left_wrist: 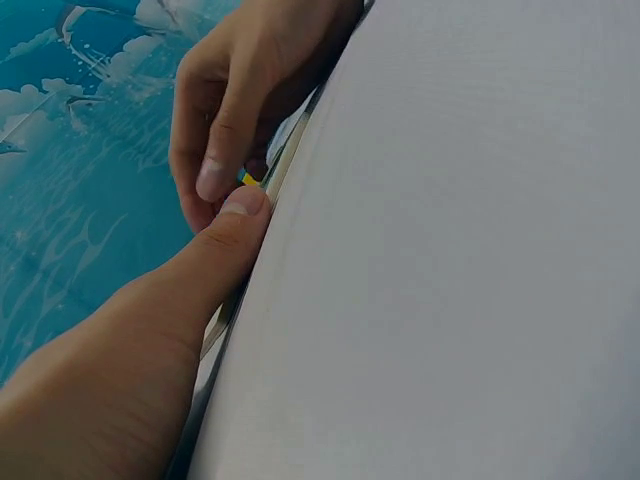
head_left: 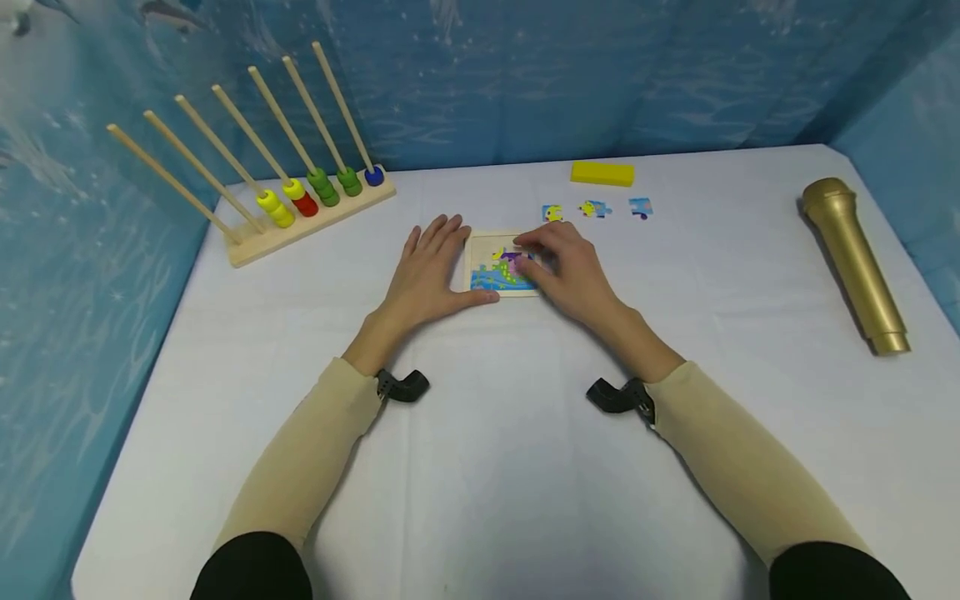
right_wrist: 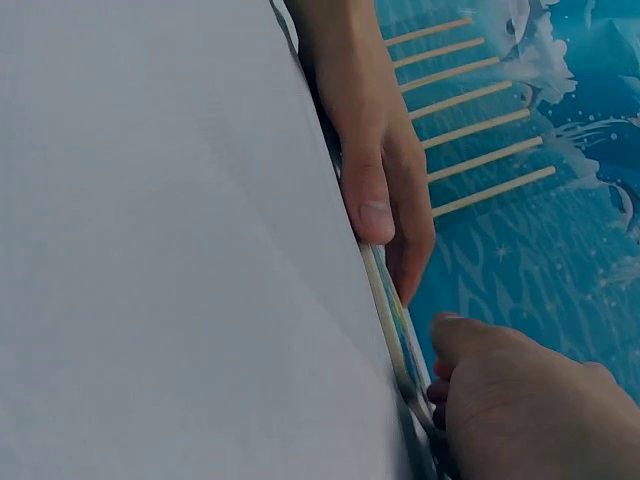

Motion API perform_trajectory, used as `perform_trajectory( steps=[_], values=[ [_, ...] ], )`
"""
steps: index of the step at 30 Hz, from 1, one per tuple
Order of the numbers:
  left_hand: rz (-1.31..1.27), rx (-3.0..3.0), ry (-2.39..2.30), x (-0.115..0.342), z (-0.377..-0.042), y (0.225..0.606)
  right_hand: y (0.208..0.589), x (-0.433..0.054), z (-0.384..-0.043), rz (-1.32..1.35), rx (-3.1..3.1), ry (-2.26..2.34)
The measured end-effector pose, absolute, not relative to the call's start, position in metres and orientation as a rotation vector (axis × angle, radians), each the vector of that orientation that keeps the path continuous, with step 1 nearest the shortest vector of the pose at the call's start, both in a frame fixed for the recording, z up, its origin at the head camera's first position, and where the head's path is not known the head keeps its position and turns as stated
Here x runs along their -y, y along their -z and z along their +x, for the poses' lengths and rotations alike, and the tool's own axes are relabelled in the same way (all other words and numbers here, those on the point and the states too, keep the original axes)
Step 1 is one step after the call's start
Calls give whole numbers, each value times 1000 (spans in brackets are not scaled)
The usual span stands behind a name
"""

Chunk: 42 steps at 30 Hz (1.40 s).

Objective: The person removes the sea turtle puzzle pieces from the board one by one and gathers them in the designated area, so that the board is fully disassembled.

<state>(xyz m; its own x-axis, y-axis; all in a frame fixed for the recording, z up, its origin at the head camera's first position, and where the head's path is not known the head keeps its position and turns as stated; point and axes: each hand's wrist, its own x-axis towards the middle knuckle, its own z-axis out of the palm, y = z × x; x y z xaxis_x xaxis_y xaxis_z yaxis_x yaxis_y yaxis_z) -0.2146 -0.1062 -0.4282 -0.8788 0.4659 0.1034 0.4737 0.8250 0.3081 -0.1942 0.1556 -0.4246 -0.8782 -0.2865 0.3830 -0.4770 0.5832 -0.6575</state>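
Note:
A small jigsaw puzzle in a pale wooden tray (head_left: 480, 237) lies on the table, its picture partly filled in blue, green, yellow and purple. My left hand (head_left: 427, 271) rests along the tray's left side, fingers straight and thumb spread over the near edge. Over the right part of the tray, my right hand (head_left: 570, 271) has thumb and fingers bent close together. In the left wrist view a blue-and-yellow puzzle piece (left_wrist: 249, 179) shows at its fingertips; the fingers hide most of it. Three loose pieces lie beyond the tray: one (head_left: 552, 213), another (head_left: 595, 208), a third (head_left: 641, 207).
Back left stands a wooden bead counter (head_left: 315, 221) with tall pegs and coloured beads. A yellow block (head_left: 602, 173) lies near the back edge. On the right lies a gold microphone-shaped object (head_left: 855, 267). A blue sea-print curtain (head_left: 525, 83) hangs behind the white table (head_left: 495, 467).

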Motion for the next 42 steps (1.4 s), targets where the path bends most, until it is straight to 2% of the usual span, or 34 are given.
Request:
perform_trajectory(
  steps=[13,30,42],
  values=[
    [-759,2989,495,107,-217,427,424,-147,-193,668,2642,-1086],
    [-763,2970,520,108,-215,426,421,-125,-193,473,2735,-1059],
    [-769,2958,520,108,-216,428,421,-118,-195,430,2771,-1013]
  ],
)
